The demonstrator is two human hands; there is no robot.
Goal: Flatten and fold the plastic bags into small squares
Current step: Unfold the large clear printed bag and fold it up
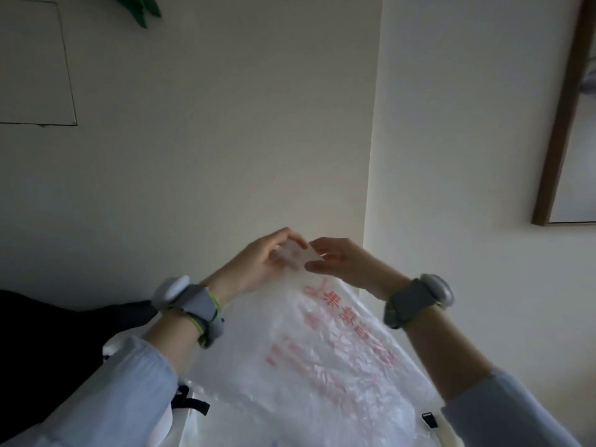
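A translucent white plastic bag [322, 356] with red printed characters hangs in the air in front of me, crinkled and spread wide toward the bottom of the view. My left hand [258, 262] and my right hand [342, 259] meet at its top end, both pinching the same narrow bit of the bag between fingers and thumb. The two hands nearly touch. Each wrist wears a grey band with a white puck. Light blue sleeves cover both forearms.
A cream wall with a corner edge [371, 156] fills the background. A dark wooden frame [561, 108] hangs at the right. A dark object [48, 333] lies at the left, green leaves [142, 8] show at the top, and more white plastic [180, 424] sits below.
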